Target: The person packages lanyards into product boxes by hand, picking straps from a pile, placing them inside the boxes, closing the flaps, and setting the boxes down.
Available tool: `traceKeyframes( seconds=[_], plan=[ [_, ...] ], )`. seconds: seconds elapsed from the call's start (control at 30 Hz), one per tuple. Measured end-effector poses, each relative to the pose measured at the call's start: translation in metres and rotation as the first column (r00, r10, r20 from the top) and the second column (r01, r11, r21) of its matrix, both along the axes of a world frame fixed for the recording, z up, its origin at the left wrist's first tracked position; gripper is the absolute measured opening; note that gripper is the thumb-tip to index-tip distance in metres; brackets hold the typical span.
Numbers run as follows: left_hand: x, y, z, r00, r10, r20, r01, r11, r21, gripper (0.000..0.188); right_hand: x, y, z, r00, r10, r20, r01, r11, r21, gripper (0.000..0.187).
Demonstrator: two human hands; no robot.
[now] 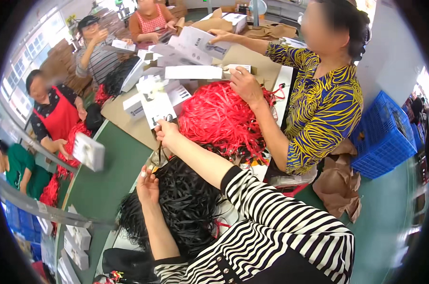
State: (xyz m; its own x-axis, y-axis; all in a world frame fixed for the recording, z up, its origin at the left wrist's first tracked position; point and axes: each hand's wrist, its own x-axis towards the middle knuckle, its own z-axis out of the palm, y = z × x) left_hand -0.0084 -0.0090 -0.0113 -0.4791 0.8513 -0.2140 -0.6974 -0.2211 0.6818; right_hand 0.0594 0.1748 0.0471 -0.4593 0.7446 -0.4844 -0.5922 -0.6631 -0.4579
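Observation:
My right hand (pixel 168 133) reaches over the pile's far edge with fingers closed on a dark strap (pixel 160 154) that hangs toward my left hand. Just beyond its fingertips is a white box (pixel 154 100) with a printed picture. My left hand (pixel 148 183) is raised with fingers partly curled and apart, a pale band on one finger; nothing shows clearly in it. Under my arms lies a large heap of black straps (pixel 186 199). A heap of red straps (pixel 219 116) sits just past my right forearm.
A co-worker in a yellow-and-blue patterned top (pixel 323 109) holds a white box (pixel 199 45) across the red heap. More boxes (pixel 193 72) lie on cardboard. A green conveyor (pixel 93 175) carries a white box (pixel 88 151) at left; other people work beyond. Blue crates (pixel 382 137) stand right.

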Motion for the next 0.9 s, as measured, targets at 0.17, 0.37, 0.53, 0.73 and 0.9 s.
traceKeyframes(
  seconds=[0.17,0.37,0.53,0.73,0.9],
  plan=[
    [0.002,0.01,0.001,1.0,0.011,0.006,-0.011,1.0,0.0,0.029,0.005,0.007,-0.001,0.997,0.071,0.022,-0.073,0.989,0.129,0.013],
    [-0.006,0.001,0.014,0.99,0.065,0.126,-0.086,0.982,0.168,0.036,0.068,-0.059,0.065,0.907,0.303,0.294,-0.419,0.718,0.555,0.011],
    [-0.001,-0.008,0.058,0.972,-0.013,0.235,-0.084,0.914,0.397,0.059,0.148,-0.063,0.096,0.583,-0.18,0.792,-0.756,0.237,0.61,0.03],
    [0.014,-0.018,0.076,0.963,0.01,-0.271,0.023,0.992,0.12,0.047,0.191,-0.058,0.124,0.439,-0.241,0.865,-0.88,0.08,0.469,0.03],
    [0.035,-0.016,0.112,0.805,-0.115,-0.582,0.151,0.989,0.013,0.053,0.211,-0.047,0.149,0.445,-0.126,0.887,-0.893,0.009,0.45,0.024]
  ],
)
